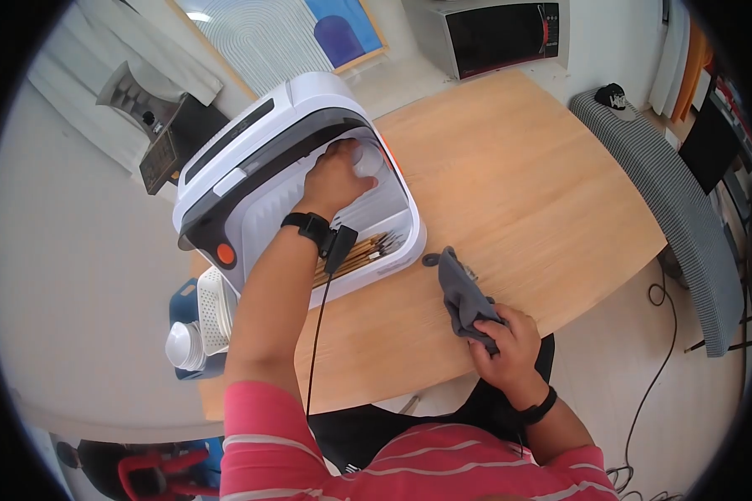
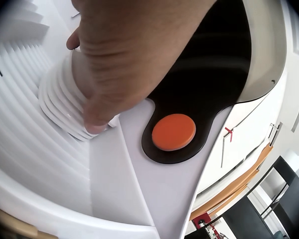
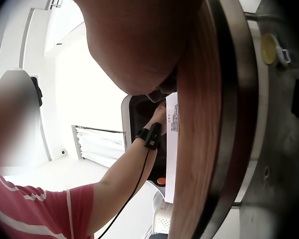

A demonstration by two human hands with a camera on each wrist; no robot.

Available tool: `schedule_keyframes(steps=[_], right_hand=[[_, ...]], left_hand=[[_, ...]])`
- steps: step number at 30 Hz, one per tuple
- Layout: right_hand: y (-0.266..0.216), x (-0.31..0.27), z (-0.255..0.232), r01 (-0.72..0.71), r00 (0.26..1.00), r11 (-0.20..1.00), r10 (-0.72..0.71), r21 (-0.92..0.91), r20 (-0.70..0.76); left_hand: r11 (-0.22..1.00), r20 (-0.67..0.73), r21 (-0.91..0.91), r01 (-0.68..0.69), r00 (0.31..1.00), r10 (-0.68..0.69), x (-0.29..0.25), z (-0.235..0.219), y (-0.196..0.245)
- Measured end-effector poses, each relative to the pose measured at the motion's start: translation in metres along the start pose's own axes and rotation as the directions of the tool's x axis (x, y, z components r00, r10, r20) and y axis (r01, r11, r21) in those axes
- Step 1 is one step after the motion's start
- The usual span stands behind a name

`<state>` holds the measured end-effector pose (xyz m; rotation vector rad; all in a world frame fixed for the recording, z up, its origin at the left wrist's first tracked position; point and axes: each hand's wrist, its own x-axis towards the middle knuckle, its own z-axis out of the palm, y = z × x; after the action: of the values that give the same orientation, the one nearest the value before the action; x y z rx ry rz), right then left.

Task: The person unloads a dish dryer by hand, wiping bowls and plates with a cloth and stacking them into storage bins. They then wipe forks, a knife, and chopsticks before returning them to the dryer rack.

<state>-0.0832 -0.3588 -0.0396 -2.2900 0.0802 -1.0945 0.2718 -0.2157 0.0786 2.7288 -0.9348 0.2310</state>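
Observation:
The left hand (image 1: 334, 179) (image 2: 124, 50) reaches inside a white box with a raised dark lid (image 1: 309, 92). Its thumb and fingers grip a stack of white round dishes (image 2: 65, 109) near the ribbed rack, with part of the stack hidden under the palm. Over the near part of the table, the right hand (image 1: 510, 346) holds a bunched grey cloth (image 1: 464, 292), which hangs out from its curled fingers. In the right wrist view that hand (image 3: 139, 45) fills the top, and only a bit of dark cloth shows beneath it.
Brown sticks (image 1: 355, 255) lie in the box's front compartment. Left of the box are white bowls (image 1: 184, 346) and a white perforated basket (image 1: 215, 309). A microwave (image 1: 505, 37) stands beyond the wooden table (image 1: 543, 184), and a striped bench (image 1: 685, 217) is at the right.

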Motion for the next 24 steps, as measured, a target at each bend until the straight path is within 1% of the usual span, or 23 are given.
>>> schedule_keyframes(steps=[4,6,7,9,10,11,12,13,14,15,16,18,19,20,21,22,23,24], right_hand=[[-0.001,0.001,-0.001,0.000,1.000,1.000,0.000,-0.001,-0.001],[-0.002,0.001,-0.001,-0.002,1.000,1.000,0.002,-0.003,-0.004],[-0.003,0.002,-0.001,-0.002,1.000,1.000,0.002,-0.006,-0.007],[-0.003,0.003,-0.001,0.001,1.000,1.000,-0.001,-0.011,-0.012],[-0.003,0.003,-0.001,0.001,1.000,1.000,-0.001,-0.015,-0.016],[-0.003,0.002,-0.001,0.010,1.000,1.000,-0.010,-0.015,-0.014],[-0.004,0.001,0.000,-0.008,1.000,1.000,0.008,-0.018,-0.011],[-0.004,0.000,0.000,-0.025,1.000,1.000,0.025,-0.017,-0.006],[-0.004,-0.001,0.001,-0.009,1.000,1.000,0.009,-0.005,0.002],[-0.002,-0.004,0.001,-0.020,1.000,0.999,0.020,-0.030,-0.003],[0.000,-0.006,0.004,-0.027,1.000,0.999,0.027,-0.043,-0.004],[-0.002,-0.008,0.003,-0.063,0.997,0.998,0.064,-0.024,0.034],[-0.001,-0.009,0.003,-0.061,0.997,0.998,0.062,-0.021,0.042],[0.000,-0.010,0.004,-0.058,0.997,0.998,0.059,-0.020,0.050],[-0.002,-0.010,0.003,-0.036,0.997,0.999,0.035,0.014,0.070],[-0.004,-0.008,0.001,-0.072,0.993,0.997,0.068,0.040,0.094],[-0.008,-0.006,0.000,-0.108,0.988,0.992,0.100,0.062,0.118],[-0.011,-0.005,-0.001,-0.090,0.988,0.992,0.077,0.089,0.135]], left_hand=[[0.999,0.008,-0.026,0.020,1.000,-0.020,0.006,0.011,-0.004],[0.995,0.041,-0.068,0.073,0.997,-0.070,0.007,0.010,-0.002],[0.995,0.037,-0.070,0.074,0.997,-0.071,0.006,0.012,-0.004],[0.999,-0.063,0.035,-0.003,0.998,0.005,0.004,0.016,-0.007],[0.999,-0.070,0.032,0.000,0.998,0.002,0.001,0.015,-0.011],[0.998,-0.093,-0.041,-0.044,0.995,0.040,-0.007,0.011,-0.010],[0.990,-0.120,-0.111,-0.087,0.990,0.073,-0.018,0.002,-0.007],[0.991,-0.129,-0.111,-0.076,0.990,0.062,-0.031,-0.007,-0.005],[0.957,-0.060,-0.291,-0.015,0.998,-0.002,-0.050,-0.023,0.005],[0.890,0.015,-0.451,0.060,0.998,-0.060,-0.071,-0.037,0.009],[0.896,0.001,-0.436,0.087,0.995,-0.096,-0.094,-0.048,0.008],[0.888,-0.080,-0.460,-0.026,0.997,-0.012,-0.143,-0.069,-0.005],[0.906,-0.117,-0.423,-0.026,0.993,-0.026,-0.165,-0.079,-0.016],[0.915,-0.129,-0.404,0.009,0.989,-0.067,-0.189,-0.091,-0.030],[0.900,-0.122,-0.422,0.110,0.977,-0.177,-0.214,-0.105,-0.047],[0.873,-0.116,-0.442,0.206,0.952,-0.283,-0.237,-0.119,-0.063],[0.854,-0.173,-0.439,0.278,0.907,-0.384,-0.258,-0.131,-0.081],[0.864,-0.225,-0.386,0.322,0.876,-0.426,-0.281,-0.137,-0.120]])
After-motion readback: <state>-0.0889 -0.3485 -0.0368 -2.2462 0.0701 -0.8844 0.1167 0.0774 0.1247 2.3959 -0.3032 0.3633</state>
